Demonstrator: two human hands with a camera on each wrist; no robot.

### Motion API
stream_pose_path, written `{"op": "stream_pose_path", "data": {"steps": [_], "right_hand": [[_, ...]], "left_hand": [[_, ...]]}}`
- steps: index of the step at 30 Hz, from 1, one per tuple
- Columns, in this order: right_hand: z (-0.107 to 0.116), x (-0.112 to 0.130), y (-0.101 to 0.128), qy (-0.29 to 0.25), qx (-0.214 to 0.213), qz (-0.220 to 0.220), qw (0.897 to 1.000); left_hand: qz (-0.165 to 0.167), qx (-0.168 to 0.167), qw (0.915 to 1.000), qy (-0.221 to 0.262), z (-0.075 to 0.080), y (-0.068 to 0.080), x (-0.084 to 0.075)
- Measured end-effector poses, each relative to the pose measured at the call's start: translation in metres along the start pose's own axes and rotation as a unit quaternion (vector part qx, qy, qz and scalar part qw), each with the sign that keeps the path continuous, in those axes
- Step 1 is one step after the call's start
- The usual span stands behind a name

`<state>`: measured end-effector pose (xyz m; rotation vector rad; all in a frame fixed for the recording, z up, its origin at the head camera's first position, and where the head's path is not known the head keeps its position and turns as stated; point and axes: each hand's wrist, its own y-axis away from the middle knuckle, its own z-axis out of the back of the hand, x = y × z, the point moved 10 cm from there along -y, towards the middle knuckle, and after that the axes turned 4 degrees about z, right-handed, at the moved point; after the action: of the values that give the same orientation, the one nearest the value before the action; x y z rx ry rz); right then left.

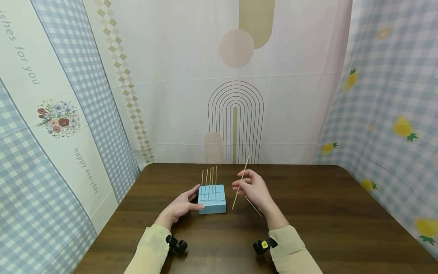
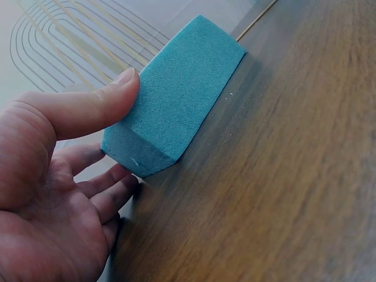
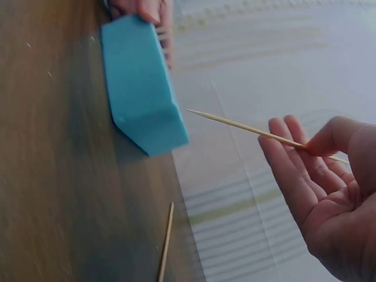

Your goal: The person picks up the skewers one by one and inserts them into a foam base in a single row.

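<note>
A light blue foam block point(image 1: 212, 209) sits on the table, with several thin bamboo skewers point(image 1: 216, 176) standing upright in its top. My left hand point(image 1: 180, 206) grips the block's left side, the thumb on the front edge and the fingers along the side, as the left wrist view shows. To the right of the block, my right hand point(image 1: 256, 191) is raised and pinches one bamboo skewer point(image 3: 235, 124) between thumb and fingers. That skewer is tilted, its pointed lower end apart from the block. Another skewer point(image 1: 253, 207) lies on the table below the right hand.
The brown wooden table point(image 1: 308, 213) stretches out on both sides of the hands. A patterned white cloth point(image 1: 178, 114) hangs behind its far edge, and checked cloths point(image 1: 380, 114) hang at the sides. Small black devices point(image 1: 176, 245) are strapped at both wrists.
</note>
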<state>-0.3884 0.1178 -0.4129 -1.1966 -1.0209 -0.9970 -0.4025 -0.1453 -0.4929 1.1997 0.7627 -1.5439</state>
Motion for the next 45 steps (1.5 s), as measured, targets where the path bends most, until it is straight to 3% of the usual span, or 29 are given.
{"op": "stream_pose_path", "data": {"steps": [7, 14, 23, 32, 45], "right_hand": [[-0.025, 0.01, 0.002, -0.01, -0.015, 0.066, 0.998], [-0.035, 0.015, 0.008, -0.028, -0.031, 0.112, 0.993], [-0.043, 0.016, 0.011, -0.018, -0.021, 0.125, 0.992], [-0.042, 0.024, 0.008, 0.005, -0.027, 0.131, 0.991], [-0.049, 0.026, 0.009, 0.096, 0.004, 0.156, 0.983]], "left_hand": [[-0.001, 0.001, 1.0, 0.003, -0.002, 0.001, 0.0], [0.004, 0.0, 1.0, 0.001, -0.003, 0.004, 0.002], [0.004, 0.001, 1.0, -0.003, -0.004, 0.006, 0.005], [0.001, 0.001, 1.0, -0.01, -0.003, 0.001, -0.004], [0.003, -0.003, 1.0, -0.002, 0.0, 0.002, -0.003]]}}
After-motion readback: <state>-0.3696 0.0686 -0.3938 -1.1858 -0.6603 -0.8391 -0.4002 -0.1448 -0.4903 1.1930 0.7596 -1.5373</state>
